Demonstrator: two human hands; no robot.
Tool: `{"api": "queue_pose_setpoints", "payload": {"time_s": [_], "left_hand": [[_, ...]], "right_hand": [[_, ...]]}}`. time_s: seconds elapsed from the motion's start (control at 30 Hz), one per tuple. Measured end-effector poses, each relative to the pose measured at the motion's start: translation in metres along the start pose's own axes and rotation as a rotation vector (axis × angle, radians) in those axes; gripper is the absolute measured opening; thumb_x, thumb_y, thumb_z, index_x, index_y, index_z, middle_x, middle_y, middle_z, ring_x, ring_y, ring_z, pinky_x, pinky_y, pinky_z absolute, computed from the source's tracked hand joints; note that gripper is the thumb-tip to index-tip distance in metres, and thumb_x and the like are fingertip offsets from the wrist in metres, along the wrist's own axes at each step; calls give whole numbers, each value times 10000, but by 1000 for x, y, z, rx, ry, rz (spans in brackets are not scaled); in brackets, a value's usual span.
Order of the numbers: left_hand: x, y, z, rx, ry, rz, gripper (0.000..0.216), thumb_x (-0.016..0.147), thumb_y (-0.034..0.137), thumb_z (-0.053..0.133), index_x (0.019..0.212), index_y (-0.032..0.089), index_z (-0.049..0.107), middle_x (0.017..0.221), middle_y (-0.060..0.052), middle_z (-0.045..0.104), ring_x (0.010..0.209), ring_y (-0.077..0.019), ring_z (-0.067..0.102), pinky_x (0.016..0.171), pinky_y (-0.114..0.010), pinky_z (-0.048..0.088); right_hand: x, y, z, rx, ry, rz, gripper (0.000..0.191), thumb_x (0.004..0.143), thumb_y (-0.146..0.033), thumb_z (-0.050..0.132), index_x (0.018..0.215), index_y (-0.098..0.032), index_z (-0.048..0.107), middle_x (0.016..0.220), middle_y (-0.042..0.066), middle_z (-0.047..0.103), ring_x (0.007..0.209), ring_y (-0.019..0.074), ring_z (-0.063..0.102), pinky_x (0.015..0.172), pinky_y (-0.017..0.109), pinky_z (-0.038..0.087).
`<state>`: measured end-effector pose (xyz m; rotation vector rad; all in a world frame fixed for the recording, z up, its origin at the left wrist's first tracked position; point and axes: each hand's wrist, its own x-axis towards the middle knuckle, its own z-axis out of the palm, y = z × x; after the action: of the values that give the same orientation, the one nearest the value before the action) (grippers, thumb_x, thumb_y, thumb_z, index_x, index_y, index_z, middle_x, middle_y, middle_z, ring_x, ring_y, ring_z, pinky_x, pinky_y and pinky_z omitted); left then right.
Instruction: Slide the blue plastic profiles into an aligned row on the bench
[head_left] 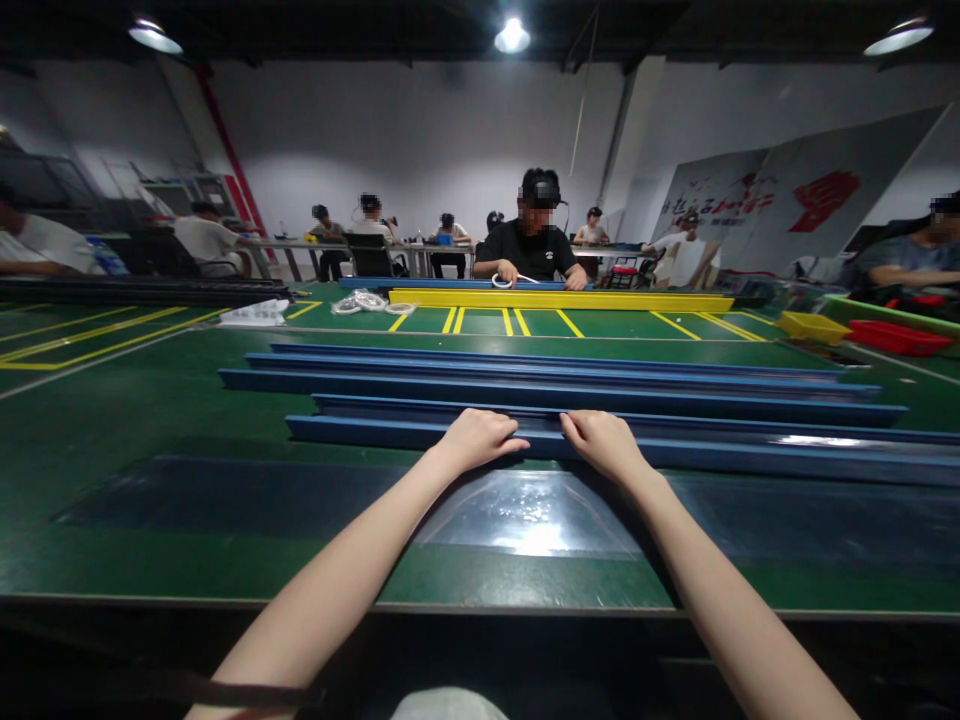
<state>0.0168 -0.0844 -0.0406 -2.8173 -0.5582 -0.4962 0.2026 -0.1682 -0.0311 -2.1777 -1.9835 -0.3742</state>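
Observation:
Several long blue rails lie side by side across the green table (pixel 150 420). My left hand (pixel 478 438) and my right hand (pixel 604 443) rest close together on the nearest blue rail (pixel 360 431), fingers curled over its far edge and gripping it. A clear plastic sheet (pixel 525 515) lies flat on the table just in front of that rail, between my forearms.
Across the table a person in a black shirt (pixel 532 250) handles a white cable beside a long yellow rail (pixel 555 300). White cable coils (pixel 371 301) lie at left. A yellow tray (pixel 811 325) and red tray (pixel 896 337) sit at right. Other people sit at tables behind.

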Motion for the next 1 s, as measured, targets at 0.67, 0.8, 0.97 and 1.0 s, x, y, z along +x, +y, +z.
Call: {"api": "queue_pose_setpoints", "payload": {"time_s": [0.67,0.8,0.97,1.0], "left_hand": [[0,1,-3,11,-34,-30,370,839,486,354,773,172,538,800,-23,616,769,-148,578,567,-207,359],[-1,0,-9,-19,-75,-35,356,831,490,371,782,180,538,806,-20,624,770,-150,580,560,-206,346],[-4,-4,-12,14,-99,-90,387,791,546,397,782,190,549,790,-15,634,743,-166,588,524,-213,316],[-5,-6,-13,20,-101,-101,399,788,556,391,782,191,551,786,-16,636,740,-168,589,521,-214,312]], "right_hand": [[3,-1,3,-54,-91,47,548,876,-408,153,759,-204,648,762,74,669,713,176,611,556,233,325],[2,0,2,-80,-67,25,515,879,-396,170,778,-207,639,763,65,671,713,176,615,554,229,325],[2,0,1,-111,-50,12,499,882,-380,175,792,-206,635,766,69,672,720,189,619,550,238,324],[3,0,1,-109,-51,11,499,882,-379,176,795,-205,635,767,70,672,719,187,619,550,238,323]]}}
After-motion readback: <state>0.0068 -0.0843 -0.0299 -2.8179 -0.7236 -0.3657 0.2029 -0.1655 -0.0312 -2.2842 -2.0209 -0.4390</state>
